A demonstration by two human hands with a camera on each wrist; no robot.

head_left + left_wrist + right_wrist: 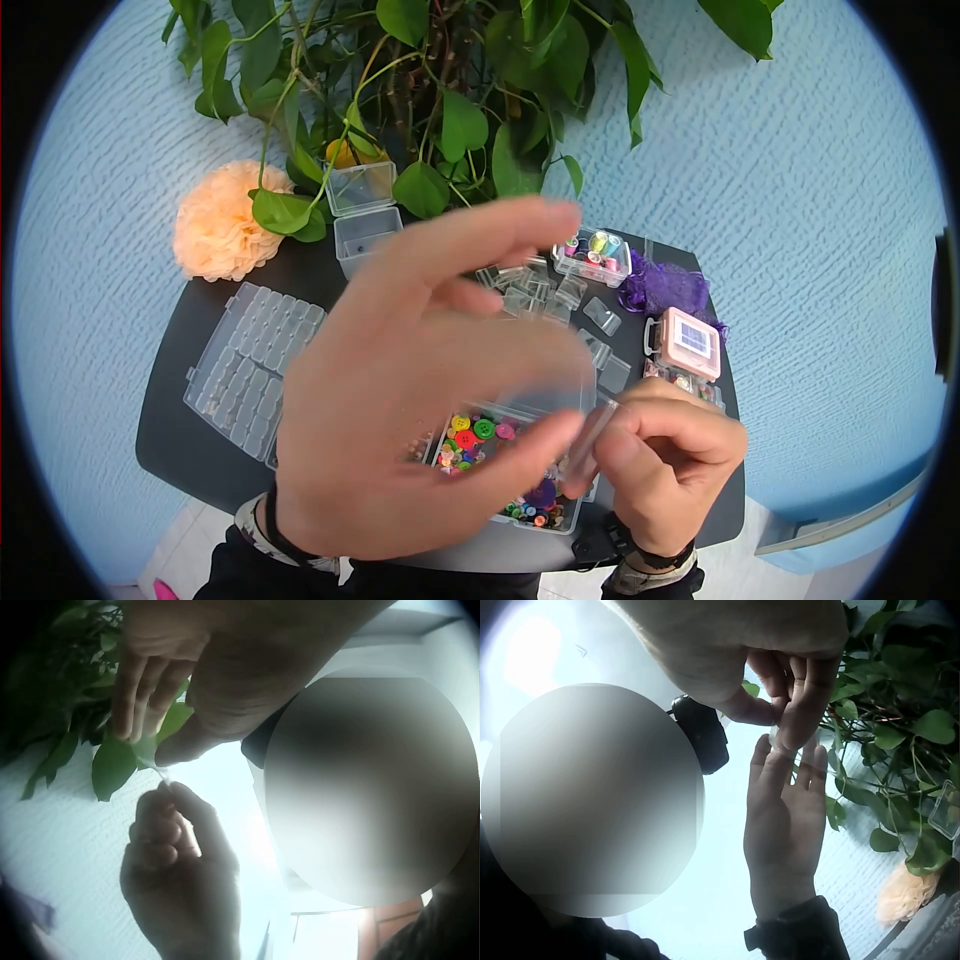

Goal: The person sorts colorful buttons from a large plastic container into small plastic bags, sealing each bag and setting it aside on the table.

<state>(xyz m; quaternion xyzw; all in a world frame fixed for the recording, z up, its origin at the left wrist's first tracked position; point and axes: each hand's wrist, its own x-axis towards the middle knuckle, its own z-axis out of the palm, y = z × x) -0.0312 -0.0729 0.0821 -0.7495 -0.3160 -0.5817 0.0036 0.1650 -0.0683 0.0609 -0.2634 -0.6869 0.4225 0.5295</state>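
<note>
A small clear plastic bag (590, 440) is held up in front of the table, between the two hands. My right hand (680, 460) pinches its edge between thumb and curled fingers. The blurred left hand (420, 420) reaches across from the left, thumb and index finger at the bag's other side, the upper fingers extended. In the left wrist view the bag (148, 754) lies at the left hand's (217, 682) thumb and fingertips, above the right hand (180, 877). The right wrist view has the right hand (780, 660) above the left hand (784, 825), fingertips close together.
Below the hands, a clear box holds colourful buttons (484, 429). A lidded compartment tray (240, 370) lies left. Small clear bags (602, 316), a spool box (592, 257), a purple pouch (665, 288) and a pink-lidded case (690, 345) lie right. Leaves (465, 125) hang behind.
</note>
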